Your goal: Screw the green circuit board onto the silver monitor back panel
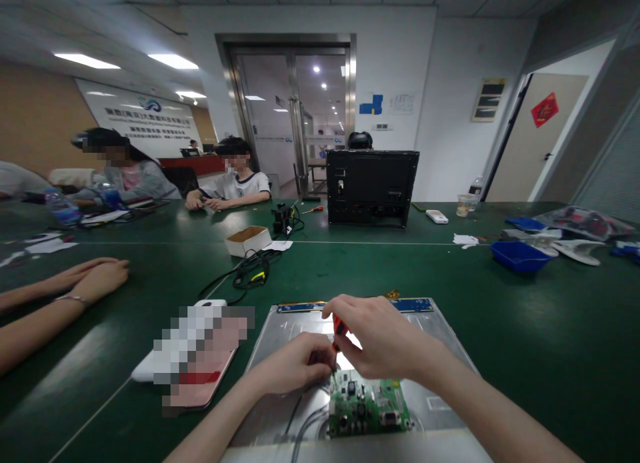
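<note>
A green circuit board (pixel 367 403) lies on the silver metal back of a flat display panel (pixel 445 403). My right hand (pixel 377 333) is closed around the red and black handle of a screwdriver (pixel 339 326), held upright with its tip down at the board's upper left corner. Close beside the shaft is my left hand (pixel 303 363), its fingers curled together at that same corner. Whether those fingers pinch the shaft or a small part is hidden. Dark cables (pixel 305 419) run across the panel left of the board. A blue strip board (pixel 413 305) lines the panel's far edge.
Left of the panel lie a pink phone (pixel 205 389) and a white device (pixel 205 304). Beyond are coiled black cables (pixel 253 269), an open box (pixel 247 239) and a black monitor housing (pixel 373 189). A blue tray (pixel 520 256) stands right. Another person's hands (pixel 103 276) rest left.
</note>
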`<state>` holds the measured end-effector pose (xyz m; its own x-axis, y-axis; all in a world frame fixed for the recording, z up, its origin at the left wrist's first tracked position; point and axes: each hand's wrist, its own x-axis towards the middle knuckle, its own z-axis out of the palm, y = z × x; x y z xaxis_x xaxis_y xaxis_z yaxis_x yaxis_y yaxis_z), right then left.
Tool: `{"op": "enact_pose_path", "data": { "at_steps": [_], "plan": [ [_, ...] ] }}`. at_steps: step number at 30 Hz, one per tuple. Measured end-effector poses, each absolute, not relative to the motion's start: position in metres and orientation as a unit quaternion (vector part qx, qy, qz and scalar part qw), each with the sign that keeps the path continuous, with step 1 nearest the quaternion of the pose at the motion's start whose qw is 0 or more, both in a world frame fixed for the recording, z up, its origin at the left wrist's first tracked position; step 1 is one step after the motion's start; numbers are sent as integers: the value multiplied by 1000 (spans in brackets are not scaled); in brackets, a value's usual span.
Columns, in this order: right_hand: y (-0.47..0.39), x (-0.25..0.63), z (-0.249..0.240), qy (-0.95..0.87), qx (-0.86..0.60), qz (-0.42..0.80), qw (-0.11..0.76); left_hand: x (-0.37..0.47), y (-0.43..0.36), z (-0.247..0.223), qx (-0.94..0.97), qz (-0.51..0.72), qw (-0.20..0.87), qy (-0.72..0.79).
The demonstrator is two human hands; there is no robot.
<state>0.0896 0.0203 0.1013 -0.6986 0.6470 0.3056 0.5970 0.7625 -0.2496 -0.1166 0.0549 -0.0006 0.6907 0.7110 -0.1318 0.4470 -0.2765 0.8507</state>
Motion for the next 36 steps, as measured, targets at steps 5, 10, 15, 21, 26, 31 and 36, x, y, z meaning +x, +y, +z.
{"op": "enact_pose_path", "data": {
  "at_steps": [5,10,15,21,26,31,36],
  "plan": [
    [25,84,95,-910,-376,5,177,-115,54,6,789,128,471,374],
    [22,81,94,-908,-380,-31,176,-114,52,9,808,132,454,353],
    [20,78,94,-884,-439,-52,152,-116,53,4,786,137,470,377],
    [18,79,95,-894,-404,9,196,-116,53,2,788,142,470,372],
    [16,81,99,-894,-415,0,173,-115,54,3,799,148,465,351],
    [19,78,99,-875,-460,-18,148,-116,55,-3,776,148,487,373],
    [18,76,106,-888,-433,-22,154,-116,54,-2,778,161,486,365]
  ]
}}
